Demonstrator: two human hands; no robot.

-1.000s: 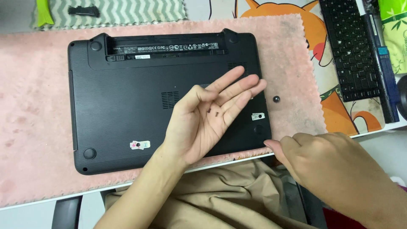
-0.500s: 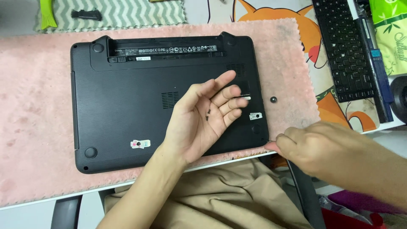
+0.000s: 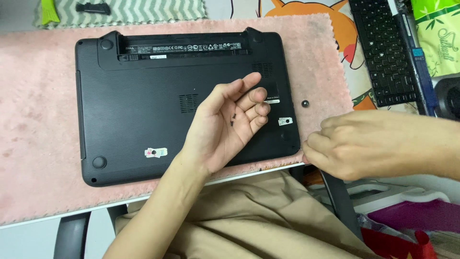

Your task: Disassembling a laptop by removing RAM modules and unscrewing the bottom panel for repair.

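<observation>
A black laptop (image 3: pixel 134 110) lies bottom-up on a pink fuzzy mat (image 3: pixel 38 120). My left hand (image 3: pixel 215 139) rests palm up over the laptop's right half, its fingers curling in around two tiny dark screws (image 3: pixel 232 120) in the palm. My right hand (image 3: pixel 369 144) comes in from the right, back upward. Its fingertips are pinched together at the mat's edge, just off the laptop's near right corner. Whatever is between those fingertips is hidden. A small round black piece (image 3: pixel 305 103) lies on the mat to the right of the laptop.
A black keyboard (image 3: pixel 383 52) stands at the far right beside a green package (image 3: pixel 438 33). At the back, a striped cloth (image 3: pixel 143 9) carries a green tool (image 3: pixel 48 12) and a small black part (image 3: pixel 93 8). Beige fabric on my lap (image 3: pixel 258 220) lies below the table edge.
My left hand's fingers went from spread flat to curled over the palm. My right hand rose from below the table edge to the laptop's near right corner.
</observation>
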